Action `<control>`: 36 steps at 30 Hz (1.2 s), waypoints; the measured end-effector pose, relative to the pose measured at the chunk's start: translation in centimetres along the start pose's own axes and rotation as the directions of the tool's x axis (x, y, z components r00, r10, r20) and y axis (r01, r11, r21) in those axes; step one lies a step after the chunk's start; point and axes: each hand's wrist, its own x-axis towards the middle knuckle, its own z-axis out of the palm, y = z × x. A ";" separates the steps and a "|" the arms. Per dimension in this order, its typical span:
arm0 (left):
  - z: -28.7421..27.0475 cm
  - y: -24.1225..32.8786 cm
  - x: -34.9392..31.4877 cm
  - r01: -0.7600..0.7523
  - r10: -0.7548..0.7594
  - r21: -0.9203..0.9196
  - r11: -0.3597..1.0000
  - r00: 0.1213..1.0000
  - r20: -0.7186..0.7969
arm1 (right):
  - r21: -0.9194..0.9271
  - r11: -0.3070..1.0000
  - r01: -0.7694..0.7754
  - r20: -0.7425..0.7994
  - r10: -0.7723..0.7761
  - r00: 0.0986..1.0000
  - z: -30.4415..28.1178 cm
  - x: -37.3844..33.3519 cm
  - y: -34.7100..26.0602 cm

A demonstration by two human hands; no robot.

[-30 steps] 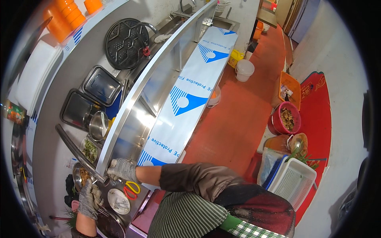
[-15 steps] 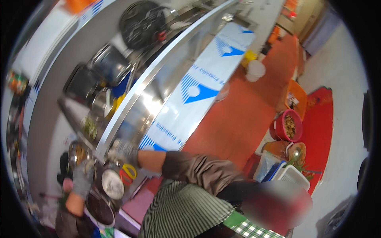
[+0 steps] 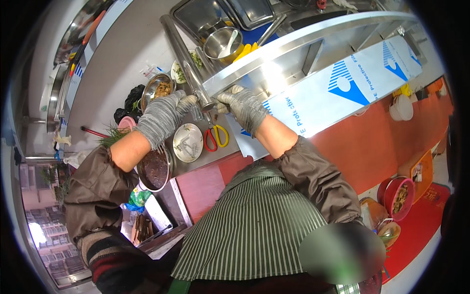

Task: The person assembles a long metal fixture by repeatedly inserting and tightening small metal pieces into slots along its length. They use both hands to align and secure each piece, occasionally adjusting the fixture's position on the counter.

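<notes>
Both my hands wear grey knitted gloves and are raised over the counter, one on each side of the rounded end of a steel post (image 3: 187, 61). My left hand (image 3: 164, 117) has thumb and fingers pressed together just left of that end; anything in the pinch is too small to make out. My right hand (image 3: 244, 109) is closed beside the corner of the steel shelf (image 3: 293, 51), its fingertips toward the left hand, and what it grips is hidden. Below them lie scissors (image 3: 216, 137) with red and yellow handles and a patterned white dish (image 3: 188, 142) holding small pale pieces.
Left of the post stand a steel bowl of brown food (image 3: 162, 89) and a plate of chopped greens (image 3: 178, 72). A pot of dark liquid (image 3: 154, 171) sits under my left forearm. Farther back are a steel bowl with a white spoon (image 3: 220, 45) and dark trays (image 3: 250, 11).
My view has swung, so the shelf and counter sit differently in the picture. Both gloved hands remain near the shelf corner, the left now higher beside the post end.
</notes>
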 end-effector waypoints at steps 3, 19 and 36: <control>0.1 1.0 -0.2 0.144 -0.135 -0.186 0.972 0.989 0.061 | 0.027 0.999 0.028 -0.021 -0.027 0.999 -0.2 0.0 0.6; -1.0 2.3 -0.5 0.621 -0.336 -0.777 0.099 0.756 0.562 | -0.051 0.998 0.038 -0.045 -0.040 0.998 -0.5 0.2 1.3; -2.4 3.5 0.2 0.733 -0.397 -0.640 0.232 0.672 0.625 | -0.084 0.995 0.048 -0.088 -0.055 0.995 -0.2 -0.3 0.8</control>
